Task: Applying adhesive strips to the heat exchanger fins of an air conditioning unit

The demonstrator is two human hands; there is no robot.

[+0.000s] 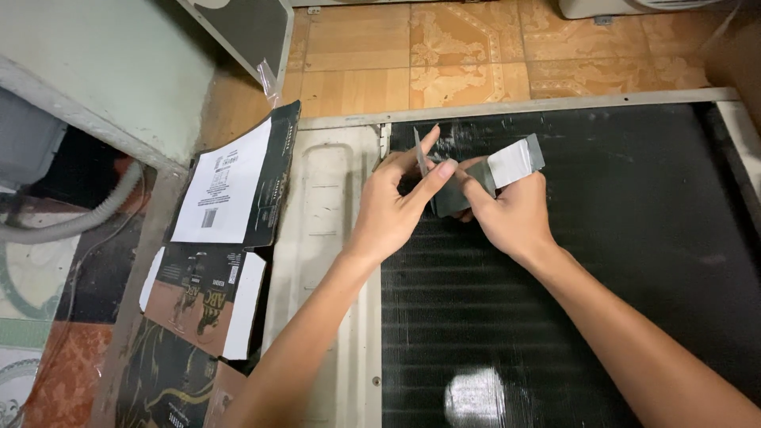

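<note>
My right hand (511, 214) grips a grey and silver roll of tape (507, 166) held over the black finned coil panel (602, 261) of an air-conditioner unit lying flat. My left hand (396, 202) pinches the loose grey end of the tape (444, 194) between thumb and forefinger, with the other fingers spread. A thin strip edge (418, 150) stands up between the fingers. Both hands meet near the panel's upper left corner.
A cream metal side plate (325, 238) borders the coil on the left. Flattened dark cardboard with a white label (226, 190) lies left of it. A grey corrugated hose (87, 214) runs at far left. Tiled floor (444, 55) lies beyond the unit.
</note>
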